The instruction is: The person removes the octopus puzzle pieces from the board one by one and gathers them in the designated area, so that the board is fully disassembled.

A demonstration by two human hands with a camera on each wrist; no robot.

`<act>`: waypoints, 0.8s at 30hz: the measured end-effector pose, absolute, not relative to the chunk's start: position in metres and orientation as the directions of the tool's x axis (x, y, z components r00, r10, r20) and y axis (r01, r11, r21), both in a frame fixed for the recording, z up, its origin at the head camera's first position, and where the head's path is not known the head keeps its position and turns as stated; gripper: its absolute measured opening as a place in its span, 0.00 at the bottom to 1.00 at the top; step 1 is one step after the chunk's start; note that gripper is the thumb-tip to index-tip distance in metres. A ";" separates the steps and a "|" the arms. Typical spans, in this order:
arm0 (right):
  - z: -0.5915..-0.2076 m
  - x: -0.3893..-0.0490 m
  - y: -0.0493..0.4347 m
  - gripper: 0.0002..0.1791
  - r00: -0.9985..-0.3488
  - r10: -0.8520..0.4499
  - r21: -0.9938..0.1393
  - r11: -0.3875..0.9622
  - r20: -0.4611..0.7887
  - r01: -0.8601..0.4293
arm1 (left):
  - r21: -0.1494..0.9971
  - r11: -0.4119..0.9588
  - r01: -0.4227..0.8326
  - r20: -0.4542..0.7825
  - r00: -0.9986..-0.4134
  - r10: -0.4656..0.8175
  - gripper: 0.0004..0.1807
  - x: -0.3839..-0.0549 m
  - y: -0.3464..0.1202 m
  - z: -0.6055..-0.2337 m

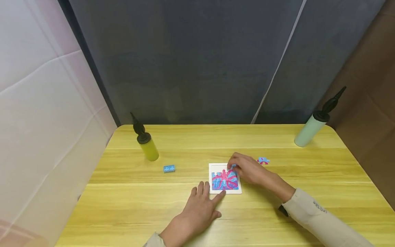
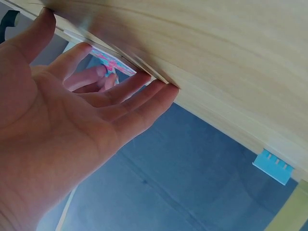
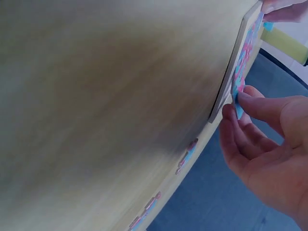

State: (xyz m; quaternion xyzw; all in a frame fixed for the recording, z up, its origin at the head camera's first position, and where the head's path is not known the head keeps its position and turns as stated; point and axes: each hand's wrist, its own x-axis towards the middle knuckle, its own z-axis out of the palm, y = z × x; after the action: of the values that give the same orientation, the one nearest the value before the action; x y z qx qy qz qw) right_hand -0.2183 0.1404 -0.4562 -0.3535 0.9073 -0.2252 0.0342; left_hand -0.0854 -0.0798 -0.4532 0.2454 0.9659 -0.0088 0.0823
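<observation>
A: Nearest us, at the bottom centre of the frame, what do we see?

B: Our left hand [image 1: 200, 209], palm down, its forearm slanting up and to the right. The fingers are spread and nearly straight, fingertips on the desk [image 1: 123, 206], the index finger touching the lower edge of the puzzle board [image 1: 232, 192], the thumb out to the right. That grip is released.

A: And from the lower right?

B: Our right forearm reaches up and leftward in a pale sleeve [image 1: 324, 219]. The board lies just right of centre, with a pink, many-armed creature on blue and purple. Our right hand [image 1: 247, 168] arches over its upper right corner, the fingers bent down. That grip is pinching a blue piece [image 1: 233, 166] between thumb and fingers; we can't tell whether it is seated.

A: What lies about the board?

B: We have loose pieces [image 1: 263, 160], pink and blue, just right of that hand, and a blue block [image 1: 169, 168] left of the board.

A: Farther back?

B: A yellow-green pump [image 1: 149, 150] at centre left, a pale green pump [image 1: 309, 131] at the right, both black-topped, then a dark backdrop [image 1: 172, 61] across the top.
</observation>
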 end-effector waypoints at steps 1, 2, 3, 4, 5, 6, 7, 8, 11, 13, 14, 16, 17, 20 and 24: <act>-0.457 -0.218 0.141 0.10 -0.745 -0.658 -0.433 0.643 0.110 -0.632 | 0.014 0.877 0.481 -0.158 -0.865 0.477 0.34 -0.085 -0.080 -0.453; -0.457 -0.218 0.141 0.10 -0.744 -0.658 -0.440 0.637 0.116 -0.633 | 0.006 0.875 0.485 -0.154 -0.864 0.480 0.34 -0.085 -0.080 -0.453; -0.458 -0.218 0.142 0.10 -0.739 -0.662 -0.441 0.630 0.126 -0.640 | -0.002 0.873 0.488 -0.151 -0.863 0.482 0.34 -0.085 -0.080 -0.453; -0.458 -0.218 0.142 0.10 -0.737 -0.663 -0.440 0.626 0.132 -0.643 | -0.007 0.871 0.491 -0.148 -0.862 0.485 0.34 -0.085 -0.080 -0.454; -0.458 -0.218 0.143 0.10 -0.737 -0.662 -0.444 0.625 0.133 -0.642 | -0.006 0.871 0.491 -0.148 -0.862 0.485 0.34 -0.085 -0.080 -0.454; -0.458 -0.219 0.143 0.10 -0.736 -0.664 -0.445 0.623 0.135 -0.644 | -0.005 0.872 0.490 -0.149 -0.862 0.484 0.34 -0.085 -0.080 -0.454; -0.459 -0.219 0.144 0.10 -0.735 -0.665 -0.446 0.621 0.135 -0.644 | -0.001 0.872 0.489 -0.150 -0.863 0.483 0.34 -0.085 -0.080 -0.454; -0.458 -0.219 0.144 0.10 -0.736 -0.664 -0.452 0.621 0.131 -0.641 | 0.000 0.873 0.487 -0.153 -0.863 0.482 0.34 -0.085 -0.080 -0.453; -0.457 -0.219 0.144 0.10 -0.742 -0.660 -0.465 0.623 0.119 -0.629 | -0.017 0.876 0.482 -0.151 -0.867 0.475 0.36 -0.085 -0.079 -0.453; -0.457 -0.220 0.144 0.10 -0.745 -0.658 -0.479 0.621 0.113 -0.621 | -0.034 0.876 0.480 -0.142 -0.870 0.472 0.39 -0.086 -0.079 -0.453; -0.457 -0.221 0.144 0.10 -0.748 -0.655 -0.487 0.621 0.109 -0.615 | -0.048 0.876 0.479 -0.140 -0.872 0.469 0.41 -0.088 -0.080 -0.454; -0.457 -0.222 0.144 0.09 -0.755 -0.648 -0.502 0.622 0.101 -0.601 | -0.062 0.878 0.474 -0.135 -0.876 0.464 0.44 -0.090 -0.080 -0.454; -0.457 -0.222 0.144 0.09 -0.759 -0.644 -0.509 0.623 0.097 -0.594 | -0.063 0.879 0.473 -0.135 -0.877 0.462 0.45 -0.092 -0.080 -0.454; -0.458 -0.223 0.144 0.09 -0.781 -0.620 -0.538 0.635 0.073 -0.555 | -0.057 0.881 0.469 -0.135 -0.878 0.459 0.46 -0.094 -0.081 -0.454; -0.458 -0.223 0.145 0.09 -0.803 -0.594 -0.574 0.640 0.052 -0.511 | -0.043 0.880 0.473 -0.130 -0.876 0.465 0.46 -0.095 -0.081 -0.453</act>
State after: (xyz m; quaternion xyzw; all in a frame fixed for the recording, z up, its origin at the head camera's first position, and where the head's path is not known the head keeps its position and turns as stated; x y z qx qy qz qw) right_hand -0.2233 0.1448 -0.4576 -0.3059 0.9028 -0.2939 0.0707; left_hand -0.0951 -0.0807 -0.4535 0.2422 0.9678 -0.0369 0.0581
